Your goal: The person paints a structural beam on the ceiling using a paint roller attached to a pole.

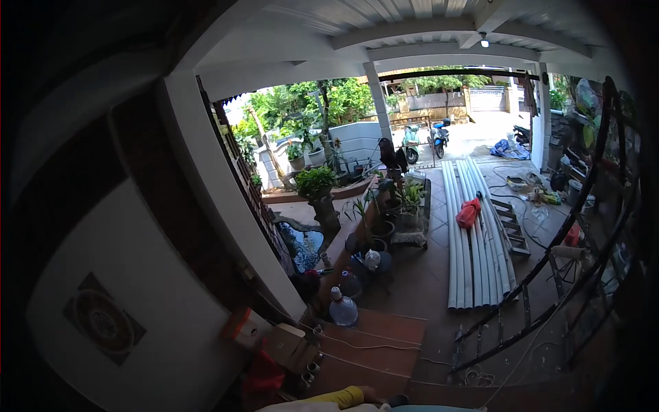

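At the bottom edge, a yellow sleeve (pixel 343 397) reaches in from the left and ends at my left hand (pixel 372 395). This hand is small and dim, and its fingers cannot be made out. Close to its right side is a dark round object (pixel 398 399); whether the hand touches it is unclear. Brown-red tiled steps (pixel 371 347) lie just beyond the hand. My right hand is out of the frame.
Left of the steps are a cardboard box (pixel 283 345), a red bag (pixel 263 372) and a large clear bottle (pixel 342 310). Long white pipes (pixel 478 240) with a red bag (pixel 468 213) lie on the floor. A black curved railing (pixel 542 269) crosses the right side.
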Available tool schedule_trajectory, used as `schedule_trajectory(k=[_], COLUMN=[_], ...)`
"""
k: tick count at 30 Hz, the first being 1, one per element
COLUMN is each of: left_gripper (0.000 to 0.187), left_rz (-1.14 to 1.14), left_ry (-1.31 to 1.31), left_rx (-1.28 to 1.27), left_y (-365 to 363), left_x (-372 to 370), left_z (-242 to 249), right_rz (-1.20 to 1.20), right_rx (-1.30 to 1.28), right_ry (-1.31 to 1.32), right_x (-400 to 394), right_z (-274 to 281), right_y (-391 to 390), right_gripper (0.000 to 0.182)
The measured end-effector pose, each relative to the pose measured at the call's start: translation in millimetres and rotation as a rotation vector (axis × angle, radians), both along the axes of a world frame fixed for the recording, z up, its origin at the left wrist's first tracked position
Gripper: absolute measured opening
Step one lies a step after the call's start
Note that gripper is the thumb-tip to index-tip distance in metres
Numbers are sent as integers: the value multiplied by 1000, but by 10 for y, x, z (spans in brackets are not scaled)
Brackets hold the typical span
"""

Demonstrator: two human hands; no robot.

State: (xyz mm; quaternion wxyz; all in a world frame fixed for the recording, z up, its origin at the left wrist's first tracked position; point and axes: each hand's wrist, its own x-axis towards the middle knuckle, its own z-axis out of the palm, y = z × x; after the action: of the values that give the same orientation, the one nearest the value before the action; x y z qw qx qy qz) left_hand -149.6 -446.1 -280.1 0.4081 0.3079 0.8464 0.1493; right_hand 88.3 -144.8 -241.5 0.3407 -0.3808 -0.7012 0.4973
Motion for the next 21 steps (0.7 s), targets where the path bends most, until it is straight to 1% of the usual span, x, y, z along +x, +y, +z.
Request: schedule_trajectory(k=[2, 3, 4, 5, 6, 9, 10, 11, 12, 14, 15, 16, 17, 20, 21], left_gripper=[43, 44, 45, 42, 42, 38, 37, 36, 35, 37, 43, 52, 43, 29, 30], left_rz=[6, 5, 0, 43, 25, -113, -99, -92, -94, -135, -115, -89, -70, -188, -185], left_ry=[-75, -115, -156, -166, -177, -181, -241, -304, -373, -383, -374, -366, -264, 23, 120], left_rx=[-21, -35, -47, -62, -71, -112, -30, 45, 110, 134, 163, 197, 260, 344, 557], left_y=[-124, -189, -192, -153, -146, -20, 95, 261, 384, 524, 596, 693, 713, 879, 1067], left_x=[9, 50, 156, 184, 166, 107, 101, 127, 120, 108, 90, 53, 36, -380, -431], left_z=[-145, -215, -96, 22, 77, 48, 311, 905, 1330, 1525, 1603, 1619, 1438, 516, 690], right_rz=[4, 11, 16, 24, 36, 24, 8, -12, -46, -126, -172, -221, -269, -405, -454], right_rx=[-22, -14, -5, 5, -11, -51, -62, -73, -87, -113, -125, -131, -136, -150, -158], right_ry=[-11, -45, -81, -115, -131, -173, -181, -191, -197, -221, -231, -241, -247, -274, -277], right_x=[23, 42, 54, 53, 84, 205, 269, 313, 378, 501, 533, 612, 657, 776, 791], right_z=[38, -60, -229, -396, -468, -483, -482, -453, -420, -331, -275, -234, -192, -116, -82], right_y=[-59, -77, -48, -3, 29, 13, 3, -24, -69, -159, -196, -242, -269, -332, -368], right_gripper=[42, 41, 41, 40, 40, 39, 39, 39, 39, 38, 38, 38, 37, 37, 36])
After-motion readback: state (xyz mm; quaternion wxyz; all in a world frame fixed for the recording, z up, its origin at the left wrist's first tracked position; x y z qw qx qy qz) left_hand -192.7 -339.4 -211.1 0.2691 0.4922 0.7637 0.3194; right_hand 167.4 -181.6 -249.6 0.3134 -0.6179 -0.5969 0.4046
